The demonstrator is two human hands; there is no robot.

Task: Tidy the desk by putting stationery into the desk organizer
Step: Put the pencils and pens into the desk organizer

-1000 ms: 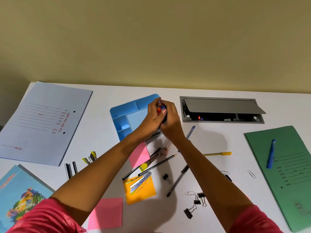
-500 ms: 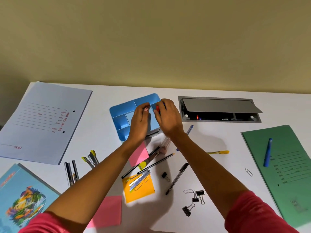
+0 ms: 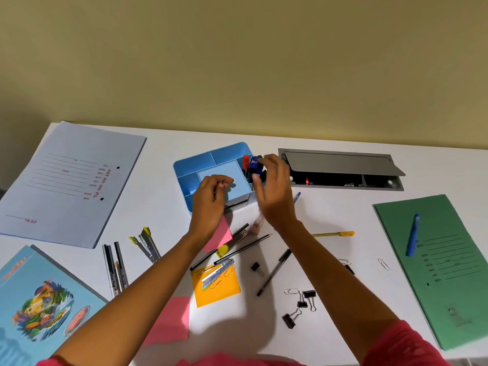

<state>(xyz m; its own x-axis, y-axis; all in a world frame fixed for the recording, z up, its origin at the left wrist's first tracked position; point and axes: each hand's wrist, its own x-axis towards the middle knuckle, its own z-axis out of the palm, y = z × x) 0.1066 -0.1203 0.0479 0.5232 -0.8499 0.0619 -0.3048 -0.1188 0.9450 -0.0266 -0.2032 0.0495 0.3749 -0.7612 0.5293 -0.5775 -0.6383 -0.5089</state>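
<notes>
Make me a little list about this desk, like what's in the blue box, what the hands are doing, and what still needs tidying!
box: blue desk organizer, several compartments
inside it: markers standing in the right compartment
left hand: over the organizer, fingers curled, nothing seen in it
right hand: open, beside the markers
still loose: yellow pen, pencil, binder clips
also there: green folder with a blue pen on it

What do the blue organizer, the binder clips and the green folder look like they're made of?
Desk organizer: looks like moulded plastic, matte light blue, with rounded corners and thin, even dividers. Binder clips: black bodies with thin silvery wire handles, most likely metal. Green folder: flat matte card or thick paper, printed lines and a punched hole; it could be thin plastic, hard to tell.
</notes>
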